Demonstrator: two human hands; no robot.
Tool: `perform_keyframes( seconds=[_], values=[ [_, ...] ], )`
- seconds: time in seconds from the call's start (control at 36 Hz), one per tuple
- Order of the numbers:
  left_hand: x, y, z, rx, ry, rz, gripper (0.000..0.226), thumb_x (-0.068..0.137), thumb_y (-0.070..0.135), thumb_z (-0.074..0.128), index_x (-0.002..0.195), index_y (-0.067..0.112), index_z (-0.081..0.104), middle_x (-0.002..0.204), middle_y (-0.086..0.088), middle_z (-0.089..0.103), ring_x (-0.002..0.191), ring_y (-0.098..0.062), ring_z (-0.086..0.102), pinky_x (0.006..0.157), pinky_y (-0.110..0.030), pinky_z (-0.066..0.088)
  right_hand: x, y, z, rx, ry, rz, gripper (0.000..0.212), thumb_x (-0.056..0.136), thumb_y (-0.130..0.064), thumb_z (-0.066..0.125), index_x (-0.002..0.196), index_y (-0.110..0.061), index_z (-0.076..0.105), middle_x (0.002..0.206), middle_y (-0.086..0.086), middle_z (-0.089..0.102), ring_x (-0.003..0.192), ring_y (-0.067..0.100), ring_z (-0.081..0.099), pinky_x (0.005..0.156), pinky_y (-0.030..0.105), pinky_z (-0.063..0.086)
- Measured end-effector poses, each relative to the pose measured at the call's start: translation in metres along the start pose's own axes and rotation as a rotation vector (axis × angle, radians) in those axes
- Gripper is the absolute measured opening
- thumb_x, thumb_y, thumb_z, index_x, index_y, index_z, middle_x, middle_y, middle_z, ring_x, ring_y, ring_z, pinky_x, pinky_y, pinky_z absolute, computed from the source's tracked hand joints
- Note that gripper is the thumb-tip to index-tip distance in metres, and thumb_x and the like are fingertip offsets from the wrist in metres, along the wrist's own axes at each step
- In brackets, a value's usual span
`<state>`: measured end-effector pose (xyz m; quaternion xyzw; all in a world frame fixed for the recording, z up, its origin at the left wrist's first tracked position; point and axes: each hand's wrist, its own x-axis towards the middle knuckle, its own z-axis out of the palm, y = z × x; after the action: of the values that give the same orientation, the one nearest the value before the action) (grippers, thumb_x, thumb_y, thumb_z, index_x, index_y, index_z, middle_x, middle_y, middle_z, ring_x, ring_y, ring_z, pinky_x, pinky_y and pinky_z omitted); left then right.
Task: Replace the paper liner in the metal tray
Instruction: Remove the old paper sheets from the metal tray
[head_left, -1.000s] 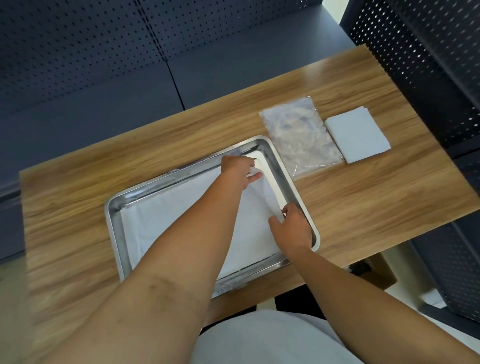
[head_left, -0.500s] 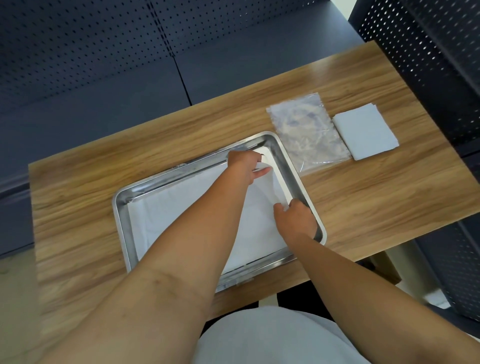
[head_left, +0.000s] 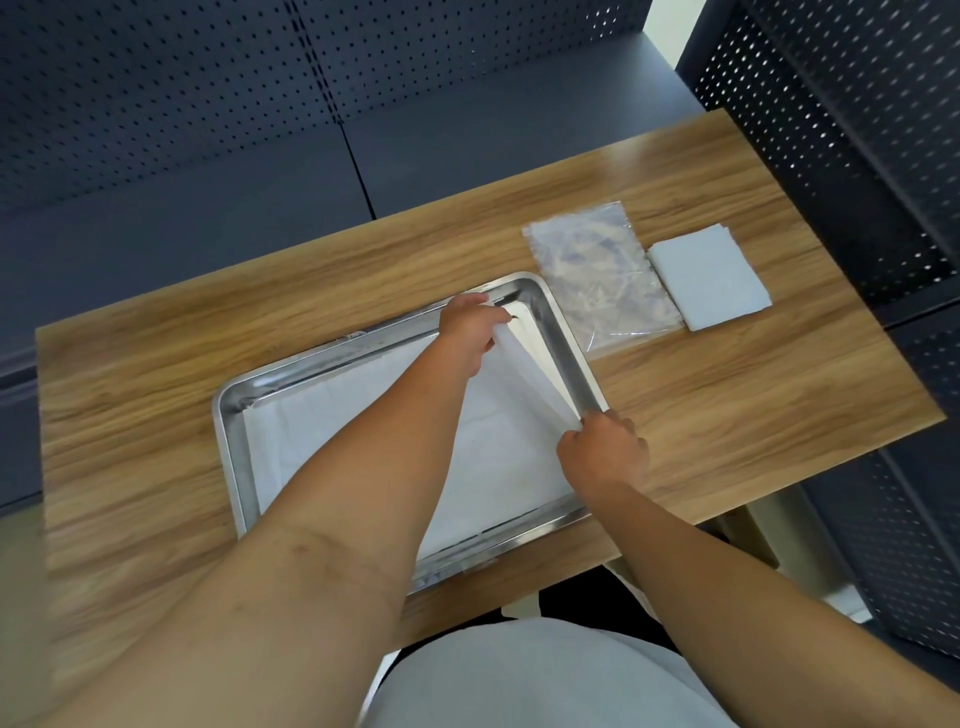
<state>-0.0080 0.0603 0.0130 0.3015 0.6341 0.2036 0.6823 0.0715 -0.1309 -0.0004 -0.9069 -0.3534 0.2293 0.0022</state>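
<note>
Hands (head_left: 470, 332) higher, paper liner's (head_left: 524, 374) edge raised

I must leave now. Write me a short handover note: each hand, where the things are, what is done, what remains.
Left hand: pinching the paper liner at its far right corner, lifted.
Right hand: gripping the liner's right edge, near the metal tray rim.
Folded white paper and a clear plastic bag lie right of the tray.
Done: right edge raised.
Left: remove liner, lay the new one.
</note>
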Motion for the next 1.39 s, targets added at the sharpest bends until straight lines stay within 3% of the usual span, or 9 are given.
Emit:
perform_keyframes(
  seconds=[0.08, 0.17, 0.39, 0.5, 0.72, 0.97, 1.08, 1.19, 1.39],
  values=[
    [0.003, 0.002, -0.006, -0.019, -0.021, -0.016, 0.035, 0.077, 0.001, 0.071, 0.099, 0.025, 0.059, 0.113, -0.009, 0.062, 0.098, -0.024, 0.058, 0.074, -0.034, 0.051, -0.001, -0.003, 0.000, 0.006, 0.017, -0.005, 0.033, 0.085, -0.014, 0.046, 0.112, -0.010, 0.066, 0.109, 0.008, 0.064, 0.109, 0.029, 0.054, 0.092, 0.040, 0.044],
    [0.005, 0.003, -0.013, -0.044, -0.030, -0.023, 0.036, 0.080, 0.001, 0.069, 0.107, 0.022, 0.058, 0.111, -0.008, 0.059, 0.097, -0.024, 0.057, 0.066, -0.033, 0.051, -0.003, -0.005, 0.000, 0.016, 0.029, -0.014, 0.030, 0.086, -0.013, 0.046, 0.108, -0.009, 0.066, 0.105, 0.009, 0.066, 0.106, 0.029, 0.056, 0.091, 0.040, 0.044],
    [0.021, 0.000, -0.022, -0.061, -0.060, -0.022, 0.040, 0.082, -0.003, 0.068, 0.114, 0.018, 0.053, 0.114, -0.012, 0.059, 0.099, -0.025, 0.059, 0.082, -0.039, 0.054, -0.006, -0.002, 0.000, -0.044, -0.106, 0.040, 0.032, 0.083, -0.011, 0.045, 0.109, -0.015, 0.063, 0.101, 0.004, 0.068, 0.100, 0.024, 0.059, 0.090, 0.036, 0.045],
    [0.028, -0.002, -0.022, -0.061, -0.079, -0.022, 0.040, 0.082, -0.005, 0.067, 0.112, 0.019, 0.055, 0.122, -0.015, 0.059, 0.112, -0.029, 0.060, 0.081, -0.037, 0.054, -0.007, -0.001, -0.004, 0.025, -0.114, 0.051, 0.023, 0.084, -0.015, 0.044, 0.098, -0.014, 0.063, 0.091, 0.004, 0.066, 0.088, 0.025, 0.062, 0.086, 0.035, 0.050],
    [0.031, -0.005, -0.021, -0.101, -0.082, -0.006, 0.041, 0.083, -0.009, 0.062, 0.115, 0.016, 0.060, 0.127, -0.017, 0.059, 0.102, -0.027, 0.060, 0.061, -0.029, 0.053, -0.009, -0.003, -0.012, 0.059, -0.016, -0.012, 0.020, 0.087, -0.014, 0.043, 0.094, -0.012, 0.062, 0.086, 0.004, 0.066, 0.079, 0.025, 0.062, 0.075, 0.035, 0.054],
    [0.033, -0.007, -0.035, -0.137, -0.067, -0.006, 0.035, 0.084, -0.012, 0.060, 0.109, 0.012, 0.061, 0.110, -0.015, 0.063, 0.093, -0.027, 0.062, 0.062, -0.028, 0.055, -0.021, -0.022, -0.002, 0.054, -0.196, -0.163, 0.017, 0.090, -0.018, 0.040, 0.082, -0.013, 0.055, 0.065, 0.001, 0.053, 0.063, 0.021, 0.052, 0.060, 0.029, 0.043],
    [0.035, -0.009, -0.044, -0.061, 0.010, 0.026, 0.031, 0.082, -0.010, 0.060, 0.101, 0.014, 0.062, 0.097, -0.013, 0.061, 0.083, -0.025, 0.060, 0.063, -0.027, 0.054, -0.027, -0.030, 0.005, 0.108, -0.246, -0.230, 0.014, 0.088, -0.021, 0.044, 0.081, -0.012, 0.053, 0.066, 0.005, 0.056, 0.063, 0.023, 0.054, 0.057, 0.030, 0.042],
    [0.033, -0.012, -0.055, 0.153, 0.148, 0.163, 0.033, 0.077, -0.003, 0.057, 0.102, 0.017, 0.065, 0.092, -0.004, 0.059, 0.062, -0.018, 0.054, 0.050, -0.019, 0.042, -0.030, -0.036, 0.012, 0.127, -0.376, -0.246, 0.014, 0.086, -0.024, 0.050, 0.080, -0.012, 0.055, 0.067, 0.005, 0.056, 0.062, 0.020, 0.053, 0.059, 0.029, 0.044],
    [0.034, -0.023, -0.080, 0.342, 0.283, 0.331, 0.028, 0.082, 0.000, 0.059, 0.103, 0.015, 0.067, 0.097, -0.002, 0.062, 0.081, -0.018, 0.058, 0.066, -0.022, 0.044, -0.042, -0.045, 0.027, 0.041, -0.490, -0.336, 0.024, 0.088, -0.027, 0.050, 0.067, -0.017, 0.047, 0.062, 0.000, 0.049, 0.061, 0.019, 0.050, 0.056, 0.026, 0.039]
  ],
)
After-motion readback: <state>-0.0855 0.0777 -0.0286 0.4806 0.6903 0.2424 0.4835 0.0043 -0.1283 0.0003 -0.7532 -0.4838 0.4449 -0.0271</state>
